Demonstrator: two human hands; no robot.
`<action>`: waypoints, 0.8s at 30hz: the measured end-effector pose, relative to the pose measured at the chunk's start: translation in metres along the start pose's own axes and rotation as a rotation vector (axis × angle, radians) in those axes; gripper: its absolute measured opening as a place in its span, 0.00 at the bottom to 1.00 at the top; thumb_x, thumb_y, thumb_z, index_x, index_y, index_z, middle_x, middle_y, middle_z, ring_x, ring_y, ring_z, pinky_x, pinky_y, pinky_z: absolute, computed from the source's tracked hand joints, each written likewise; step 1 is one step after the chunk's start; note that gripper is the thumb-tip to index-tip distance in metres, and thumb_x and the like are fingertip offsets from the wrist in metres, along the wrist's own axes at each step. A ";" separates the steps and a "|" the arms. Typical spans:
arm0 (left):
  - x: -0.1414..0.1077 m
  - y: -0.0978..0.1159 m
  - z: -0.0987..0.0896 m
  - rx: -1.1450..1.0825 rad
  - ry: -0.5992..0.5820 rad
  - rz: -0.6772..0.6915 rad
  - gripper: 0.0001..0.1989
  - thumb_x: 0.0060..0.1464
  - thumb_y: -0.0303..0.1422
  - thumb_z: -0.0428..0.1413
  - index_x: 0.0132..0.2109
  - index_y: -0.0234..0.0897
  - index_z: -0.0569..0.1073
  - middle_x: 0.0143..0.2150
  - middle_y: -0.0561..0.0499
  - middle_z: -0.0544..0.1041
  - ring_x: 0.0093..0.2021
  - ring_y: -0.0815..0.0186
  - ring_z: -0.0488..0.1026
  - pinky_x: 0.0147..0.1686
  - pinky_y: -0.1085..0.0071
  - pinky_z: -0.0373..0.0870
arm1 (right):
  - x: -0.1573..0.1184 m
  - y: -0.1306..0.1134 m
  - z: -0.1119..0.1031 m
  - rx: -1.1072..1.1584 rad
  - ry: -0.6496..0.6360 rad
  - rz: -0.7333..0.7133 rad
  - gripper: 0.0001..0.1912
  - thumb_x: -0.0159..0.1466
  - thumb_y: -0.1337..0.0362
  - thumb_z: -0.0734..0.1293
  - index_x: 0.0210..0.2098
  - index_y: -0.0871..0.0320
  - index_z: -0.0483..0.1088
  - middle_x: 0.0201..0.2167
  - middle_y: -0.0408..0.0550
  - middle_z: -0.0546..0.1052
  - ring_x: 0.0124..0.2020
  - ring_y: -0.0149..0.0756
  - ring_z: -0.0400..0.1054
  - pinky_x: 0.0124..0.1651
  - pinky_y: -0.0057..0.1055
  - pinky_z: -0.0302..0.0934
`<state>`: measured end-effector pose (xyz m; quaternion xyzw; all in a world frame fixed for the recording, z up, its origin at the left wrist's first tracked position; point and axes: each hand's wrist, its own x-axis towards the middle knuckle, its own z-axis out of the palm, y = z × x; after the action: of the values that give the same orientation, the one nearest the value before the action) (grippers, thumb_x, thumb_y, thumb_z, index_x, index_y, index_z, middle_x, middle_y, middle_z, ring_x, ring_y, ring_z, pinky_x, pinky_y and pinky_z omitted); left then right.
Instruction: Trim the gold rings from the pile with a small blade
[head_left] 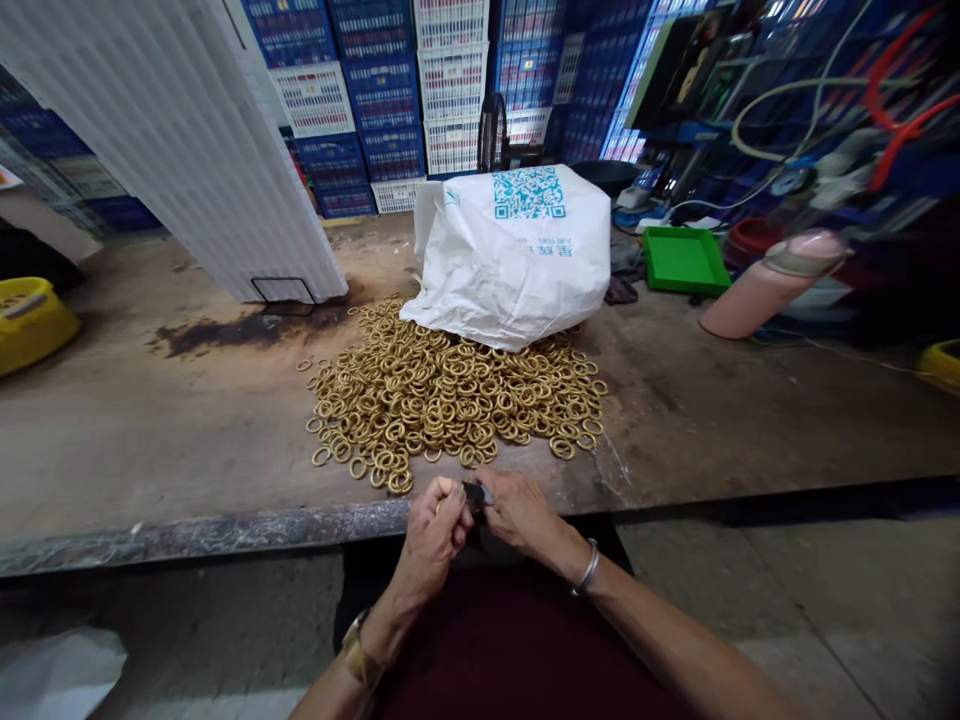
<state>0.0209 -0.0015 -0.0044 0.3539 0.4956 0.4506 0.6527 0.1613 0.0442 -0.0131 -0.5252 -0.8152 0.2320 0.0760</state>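
My left hand (pixel 433 532) is closed in front of the table edge, its thumb and fingers pinching a gold-coloured ring (pixel 439 507) that is mostly hidden. Close beside it, my right hand (pixel 519 508) is wrapped round a small dark tool with a silvery part (pixel 475 495). The tool's tip meets the left fingers; its exact kind is too small to make out. Just beyond both hands lies a broad heap of gold-coloured rings (pixel 450 395), with a few loose ones along its near side.
A white sack (pixel 517 260) with blue print rests on the heap's far side. On the wooden table (pixel 187 440) stand a white ribbed panel (pixel 225 180), a green tray (pixel 684 258) and a pink bottle (pixel 750 295). A yellow basket (pixel 34 335) sits left; stacked crates (pixel 382 100) rise behind.
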 end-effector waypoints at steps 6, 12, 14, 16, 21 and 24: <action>-0.010 0.007 0.000 -0.230 -0.154 -0.090 0.13 0.50 0.41 0.53 0.30 0.36 0.62 0.23 0.56 0.66 0.15 0.79 0.54 0.14 0.81 0.48 | 0.018 0.019 -0.005 -0.076 0.196 0.134 0.09 0.58 0.68 0.57 0.36 0.59 0.66 0.28 0.48 0.74 0.28 0.32 0.67 0.29 0.25 0.48; 0.001 0.004 -0.004 -0.351 -0.073 -0.105 0.12 0.49 0.38 0.55 0.29 0.34 0.63 0.34 0.48 0.71 0.20 0.77 0.60 0.14 0.80 0.52 | 0.034 0.011 -0.011 -0.058 0.356 0.164 0.11 0.62 0.57 0.57 0.39 0.56 0.63 0.27 0.45 0.74 0.28 0.33 0.68 0.28 0.25 0.48; 0.002 0.005 -0.005 -0.388 -0.074 -0.124 0.11 0.48 0.37 0.55 0.30 0.35 0.62 0.32 0.49 0.72 0.20 0.76 0.62 0.14 0.80 0.53 | 0.039 0.006 -0.013 -0.107 0.342 0.200 0.12 0.62 0.56 0.57 0.38 0.56 0.64 0.26 0.45 0.74 0.27 0.34 0.68 0.26 0.26 0.47; 0.001 0.007 -0.007 -0.436 -0.086 -0.147 0.11 0.47 0.36 0.57 0.31 0.36 0.63 0.31 0.51 0.71 0.20 0.75 0.63 0.14 0.80 0.53 | 0.042 0.003 -0.015 -0.159 0.318 0.238 0.10 0.62 0.57 0.58 0.36 0.56 0.64 0.25 0.46 0.74 0.26 0.34 0.68 0.25 0.27 0.45; 0.002 0.007 -0.011 -0.559 -0.141 -0.217 0.10 0.46 0.33 0.57 0.36 0.35 0.67 0.29 0.51 0.71 0.23 0.73 0.66 0.16 0.80 0.53 | 0.045 0.009 -0.015 -0.195 0.319 0.240 0.09 0.61 0.61 0.57 0.32 0.56 0.66 0.24 0.46 0.74 0.24 0.33 0.67 0.25 0.27 0.44; 0.004 0.002 -0.011 -0.635 -0.152 -0.238 0.08 0.47 0.34 0.57 0.31 0.33 0.68 0.29 0.50 0.70 0.25 0.73 0.66 0.17 0.80 0.54 | 0.044 0.017 -0.011 -0.135 0.359 0.242 0.09 0.60 0.63 0.57 0.31 0.56 0.67 0.22 0.45 0.73 0.23 0.31 0.65 0.26 0.26 0.45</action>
<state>0.0098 0.0036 -0.0067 0.1054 0.3185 0.4757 0.8132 0.1603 0.0922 -0.0161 -0.6559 -0.7334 0.0870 0.1560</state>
